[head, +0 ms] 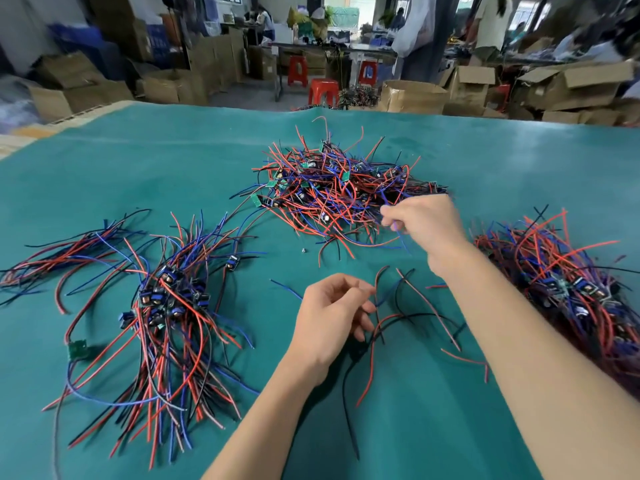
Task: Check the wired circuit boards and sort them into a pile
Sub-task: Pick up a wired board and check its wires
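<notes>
A green tabletop carries three heaps of wired circuit boards: an unsorted tangle at twelve o'clock, a combed-out pile at nine, another heap at three. The step in hand looks like fetching and checking. The right hand pinches a blue wire at the tangle's near edge; the left hand, at centre, grips the wires of a board. Next, probably, the drawn piece must come free without dragging neighbours. Beyond stand cardboard boxes and red stools.
</notes>
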`<act>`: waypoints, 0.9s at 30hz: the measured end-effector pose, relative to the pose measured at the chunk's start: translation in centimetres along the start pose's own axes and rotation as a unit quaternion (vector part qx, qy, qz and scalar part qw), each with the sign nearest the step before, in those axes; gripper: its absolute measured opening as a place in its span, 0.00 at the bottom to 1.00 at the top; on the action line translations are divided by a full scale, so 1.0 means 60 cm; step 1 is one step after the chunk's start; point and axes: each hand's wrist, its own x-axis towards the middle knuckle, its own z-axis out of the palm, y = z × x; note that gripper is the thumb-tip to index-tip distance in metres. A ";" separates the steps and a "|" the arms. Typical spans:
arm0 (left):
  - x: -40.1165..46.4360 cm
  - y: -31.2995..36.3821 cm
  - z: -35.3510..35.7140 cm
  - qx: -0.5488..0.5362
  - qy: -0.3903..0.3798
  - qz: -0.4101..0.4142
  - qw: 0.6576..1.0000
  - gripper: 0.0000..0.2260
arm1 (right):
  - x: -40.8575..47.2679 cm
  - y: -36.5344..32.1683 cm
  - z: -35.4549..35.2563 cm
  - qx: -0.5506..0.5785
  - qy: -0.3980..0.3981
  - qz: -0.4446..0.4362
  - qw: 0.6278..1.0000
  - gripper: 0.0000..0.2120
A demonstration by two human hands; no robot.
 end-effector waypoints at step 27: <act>-0.003 -0.013 0.001 0.274 0.123 0.154 0.941 0.09 | 0.027 -0.044 0.106 -0.365 -0.058 -0.124 0.921 0.09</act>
